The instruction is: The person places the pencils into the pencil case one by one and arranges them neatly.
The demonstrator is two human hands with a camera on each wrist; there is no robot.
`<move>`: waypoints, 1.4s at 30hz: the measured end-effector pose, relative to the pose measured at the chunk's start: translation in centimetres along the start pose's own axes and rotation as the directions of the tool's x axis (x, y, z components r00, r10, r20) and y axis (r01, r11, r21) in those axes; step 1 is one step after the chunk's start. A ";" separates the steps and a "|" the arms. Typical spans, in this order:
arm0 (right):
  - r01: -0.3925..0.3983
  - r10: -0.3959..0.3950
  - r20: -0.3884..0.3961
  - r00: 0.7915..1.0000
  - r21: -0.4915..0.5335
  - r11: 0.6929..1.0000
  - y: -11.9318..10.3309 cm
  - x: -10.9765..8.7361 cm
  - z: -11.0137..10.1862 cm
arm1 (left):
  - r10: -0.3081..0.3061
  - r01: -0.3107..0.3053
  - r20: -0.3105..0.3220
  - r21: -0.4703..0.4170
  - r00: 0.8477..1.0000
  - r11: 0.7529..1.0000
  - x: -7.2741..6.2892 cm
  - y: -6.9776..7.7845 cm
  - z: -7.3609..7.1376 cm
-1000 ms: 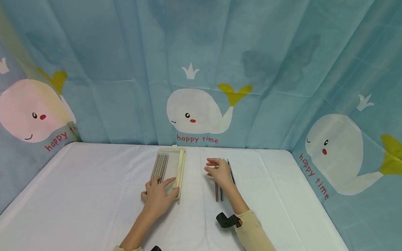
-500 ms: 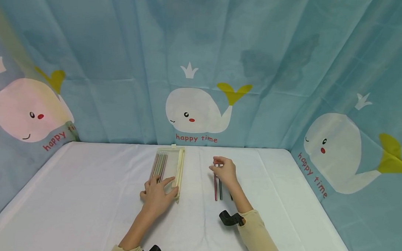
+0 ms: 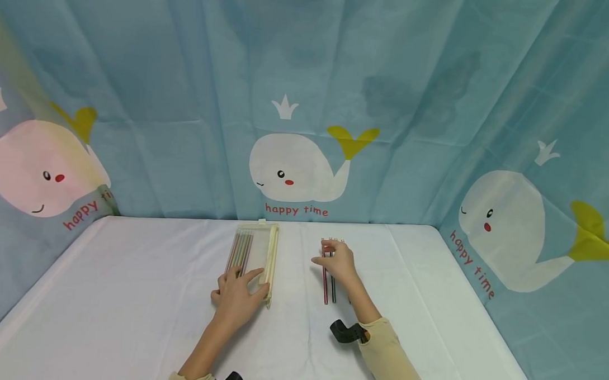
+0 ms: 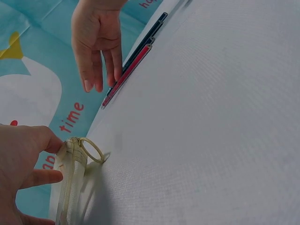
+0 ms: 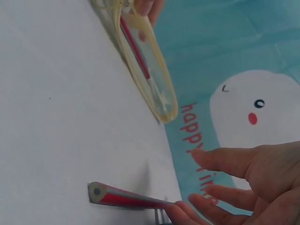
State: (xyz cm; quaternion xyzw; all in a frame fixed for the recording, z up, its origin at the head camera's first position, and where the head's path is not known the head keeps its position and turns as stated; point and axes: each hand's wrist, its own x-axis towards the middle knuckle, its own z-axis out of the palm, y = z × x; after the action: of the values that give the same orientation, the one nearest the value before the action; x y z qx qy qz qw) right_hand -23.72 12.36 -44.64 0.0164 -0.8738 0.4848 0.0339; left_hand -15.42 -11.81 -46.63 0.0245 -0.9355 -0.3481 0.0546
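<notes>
A clear zip pencil case [image 3: 262,250] with pale yellow edging lies left of centre, with several striped pencils [image 3: 241,249] inside. My left hand [image 3: 240,299] spans its near end and grips it, thumb by the zip; the zip's ring pull [image 4: 93,150] hangs at that end. To the right, red and dark pencils [image 3: 333,289] lie loose, side by side. Over their far ends is my right hand [image 3: 339,261], thumb held apart. Its fingertips are at the red pencil [image 5: 124,198], seemingly touching it in the right wrist view. Part of the dark pencils is hidden under this hand.
A white cloth covers the table [image 3: 129,296]. Behind and at both sides hangs a blue curtain [image 3: 194,164] with whale prints. Each wrist wears a black camera mount [image 3: 347,331].
My right hand moved right across the loose pencils, then slightly back left and down toward the red one. The left hand and pencil case stay in place.
</notes>
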 end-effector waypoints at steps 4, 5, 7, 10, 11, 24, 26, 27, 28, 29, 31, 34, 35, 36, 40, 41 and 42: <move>-0.019 0.019 -0.019 1.000 0.007 1.000 -0.2 -0.1 -0.1 | 0.001 -0.001 -0.006 -0.007 1.000 1.000 0.0 0.0 0.0; -0.030 0.030 -0.016 0.999 0.005 1.000 -0.2 -0.1 -0.1 | 0.002 -0.002 -0.008 -0.008 1.000 1.000 0.0 0.0 0.0; -0.039 0.039 0.000 0.999 -0.007 0.999 -0.2 -0.1 0.0 | 0.003 -0.003 -0.012 -0.011 1.000 1.000 0.0 0.0 0.1; -0.041 0.042 0.030 0.999 -0.030 0.999 -0.1 -0.1 0.2 | 0.004 -0.004 -0.016 -0.016 1.000 1.000 0.0 0.0 0.1; -0.044 0.045 0.036 0.998 -0.030 0.999 -0.1 -0.1 0.3 | 0.004 -0.004 -0.016 -0.017 1.000 1.000 0.0 0.0 0.1; -0.033 0.034 0.021 0.999 -0.041 0.999 0.2 -0.1 1.8 | 0.010 -0.011 -0.015 -0.020 1.000 1.000 -0.1 0.0 0.0; -0.028 0.029 0.026 0.999 -0.054 0.998 0.3 0.0 2.1 | 0.010 -0.010 -0.014 -0.021 1.000 1.000 -0.1 0.0 0.0; -0.023 0.025 0.025 0.999 -0.064 0.998 0.3 0.0 2.2 | 0.009 -0.010 -0.013 -0.022 1.000 1.000 -0.1 0.0 0.0; -0.021 0.023 0.023 0.999 -0.070 0.997 0.3 0.0 2.3 | 0.009 -0.010 -0.013 -0.022 1.000 1.000 -0.1 0.0 0.0; -0.012 0.014 0.021 1.000 -0.084 0.996 0.3 0.1 2.4 | 0.009 -0.010 -0.013 -0.023 1.000 1.000 -0.1 0.0 0.0; -0.006 0.008 0.016 1.000 -0.096 0.995 0.3 0.1 2.5 | 0.010 -0.010 -0.014 -0.021 1.000 1.000 -0.1 0.0 0.0; -0.009 0.011 0.016 1.000 -0.103 0.995 0.4 0.1 2.6 | 0.009 -0.010 -0.014 -0.019 1.000 1.000 -0.1 0.1 0.0; -0.012 0.014 0.019 1.000 -0.095 0.995 0.4 0.2 2.5 | 0.008 -0.009 -0.014 -0.018 1.000 1.000 -0.1 0.1 0.0; -0.020 0.022 0.026 0.999 -0.081 0.997 0.4 0.2 2.5 | 0.008 -0.008 -0.012 -0.015 1.000 1.000 -0.1 0.1 0.0; -0.040 0.041 0.046 0.998 -0.025 0.999 0.6 0.4 2.3 | 0.009 -0.009 -0.008 -0.005 1.000 1.000 -0.1 0.2 0.0; -0.044 0.044 0.049 0.998 -0.012 0.999 0.6 0.4 2.2 | 0.010 -0.010 -0.007 -0.004 1.000 1.000 -0.1 0.2 0.0; -0.050 0.050 0.052 0.997 0.001 0.999 0.7 0.4 2.2 | 0.011 -0.012 -0.006 -0.002 1.000 1.000 -0.1 0.2 0.0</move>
State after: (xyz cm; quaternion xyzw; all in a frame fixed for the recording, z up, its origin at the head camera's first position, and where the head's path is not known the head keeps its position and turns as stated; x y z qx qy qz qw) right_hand -24.25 10.85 -46.34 0.0072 -0.8739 0.4861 -0.0009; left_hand -15.35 -11.68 -46.47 0.0200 -0.9351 -0.3488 0.0594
